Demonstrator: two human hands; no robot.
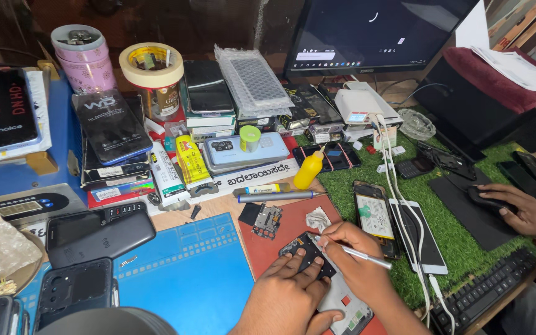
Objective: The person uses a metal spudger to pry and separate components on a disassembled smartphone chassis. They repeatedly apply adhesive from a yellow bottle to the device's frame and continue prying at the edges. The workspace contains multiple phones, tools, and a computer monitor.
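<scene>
Silver and thin, a tool (367, 255) is pinched in the right hand (358, 263), its tip down at the upper edge of an opened phone (330, 273) near the middle of the scene. The left hand (286, 294) lies flat on that phone, fingers pressed together over its dark upper part, holding nothing else. The phone rests on a red mat (280, 239) on the tabletop (218, 208). Just beyond it on the mat lie a small circuit board (268, 220) and a crumpled scrap (317, 218). To the left of the red mat is a blue mat (187, 273). To the right, on green turf (460, 236), lie another open phone (375, 217) and a white phone (420, 239), with white cables (398, 198) running across them. Farther off stand a yellow bottle (309, 169), a pen (277, 196), stacks of phone boxes (113, 133), a tape roll (152, 63) and a monitor (373, 31). At the far right another person's hand (516, 208) covers a mouse (488, 201) on a black pad (466, 211), near a keyboard (485, 288).
</scene>
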